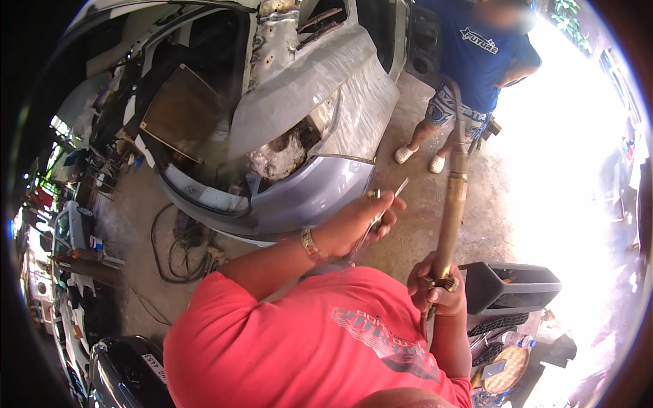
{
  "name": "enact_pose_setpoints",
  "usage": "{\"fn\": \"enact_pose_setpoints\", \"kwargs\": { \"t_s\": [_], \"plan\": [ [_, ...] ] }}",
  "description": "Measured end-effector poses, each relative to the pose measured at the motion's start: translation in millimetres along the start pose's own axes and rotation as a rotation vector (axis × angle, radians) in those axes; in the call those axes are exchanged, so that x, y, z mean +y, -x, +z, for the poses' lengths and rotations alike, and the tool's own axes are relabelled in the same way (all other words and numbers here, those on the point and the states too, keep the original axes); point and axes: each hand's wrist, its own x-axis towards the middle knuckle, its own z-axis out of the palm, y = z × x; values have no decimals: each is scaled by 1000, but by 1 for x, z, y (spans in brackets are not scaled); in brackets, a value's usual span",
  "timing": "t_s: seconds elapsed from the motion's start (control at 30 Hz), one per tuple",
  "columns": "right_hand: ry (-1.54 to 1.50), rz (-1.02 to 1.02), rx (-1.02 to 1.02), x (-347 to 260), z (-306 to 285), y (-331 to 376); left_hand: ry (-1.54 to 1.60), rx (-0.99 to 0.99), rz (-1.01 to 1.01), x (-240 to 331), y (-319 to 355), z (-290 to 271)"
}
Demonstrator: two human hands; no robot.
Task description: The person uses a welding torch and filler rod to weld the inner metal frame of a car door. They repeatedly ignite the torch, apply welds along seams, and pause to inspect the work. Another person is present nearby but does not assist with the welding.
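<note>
In my right hand (437, 285) is a gas torch with a long brass-coloured tube (453, 211). My fingers wrap its lower end, beside the valve knobs, and the tube points away from me, its curved far end reaching toward the other person. My left hand (364, 223), with a patterned band on the wrist, is raised in front of my chest. Its fingers close on a slim metal tool (403, 187) whose thin pointed end sticks out past the fingertips; the exact kind is unclear. Beyond that hand lies the grey-lilac rear panel (313, 192) of a stripped car body.
A person in a blue shirt (476, 64) stands ahead to the right. The car body has a torn-open grey metal side (306, 88). A cable (166, 262) coils on the floor at left. A black plastic part (513, 289) and a round woven tray (507, 370) lie at right.
</note>
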Motion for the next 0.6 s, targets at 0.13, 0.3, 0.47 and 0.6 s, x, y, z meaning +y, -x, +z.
{"fn": "enact_pose_setpoints", "kwargs": {
  "t_s": [0.13,0.3,0.47,0.6],
  "plan": [
    [-31,36,97,-12,-3,-31,218,6,-38,-9,-29,-38],
    [172,154,198,-12,-8,-83,423,10,83,61,-92,-89],
    [284,306,118,-15,-18,-133,250,83,301,147,-144,-119],
    [323,347,-24,-28,-44,-171,316,125,325,184,-164,-134]
  ]
}}
